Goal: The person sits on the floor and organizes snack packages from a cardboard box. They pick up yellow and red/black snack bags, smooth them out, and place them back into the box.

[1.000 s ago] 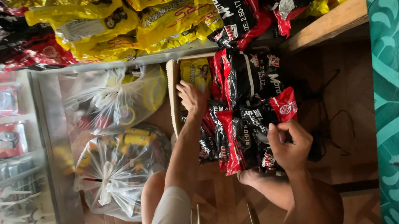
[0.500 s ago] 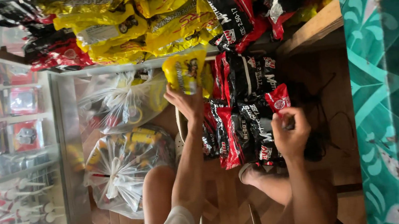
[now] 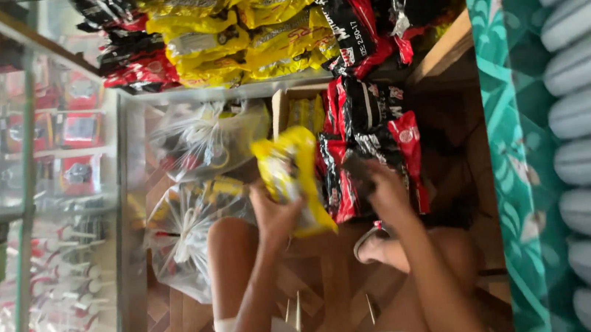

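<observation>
Head view: two hands working over a heap of snack packets beside a glass cabinet.

Glass display cabinet (image 3: 30, 181) stands at far left, with tied clear plastic bags (image 3: 195, 192) next to it. Then the left hand (image 3: 272, 217) is clamped on a yellow packet (image 3: 293, 177), lifted in front of the cardboard box (image 3: 282, 112). Right of it, the right hand (image 3: 387, 189) rests on the red and black packets (image 3: 367, 143); whether it grips one I cannot tell.

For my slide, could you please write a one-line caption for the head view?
Left hand holds a yellow packet; right hand rests on red-and-black packets beside tied plastic bags.
</observation>
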